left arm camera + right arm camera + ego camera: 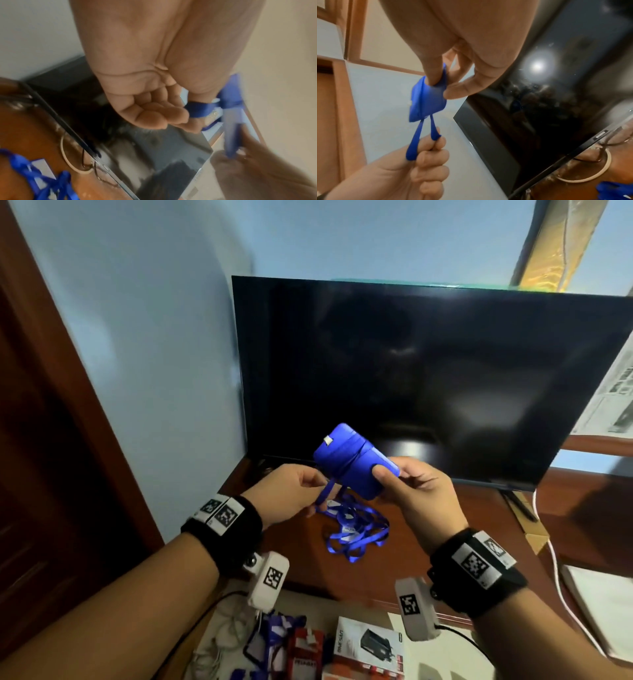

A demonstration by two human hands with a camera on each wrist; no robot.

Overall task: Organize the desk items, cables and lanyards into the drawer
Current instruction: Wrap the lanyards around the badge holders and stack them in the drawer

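A blue card holder (352,462) with its blue strap wound round it is held up in front of the screen. My right hand (416,486) pinches its lower right corner between thumb and fingers; in the right wrist view the blue card holder (428,98) hangs from those fingers. My left hand (294,494) grips the loose end of the strap (323,494) just below the holder, and in the left wrist view the strap (199,110) runs over the curled fingers. A tangle of blue lanyards (352,529) lies on the brown desk (445,553) beneath.
A black monitor (428,378) stands at the back of the desk. Below the desk edge, the open drawer (442,659) holds red and blue lanyard packs (301,648), a small product box (368,645) and white cables (222,642). A white cable (555,563) trails on the right.
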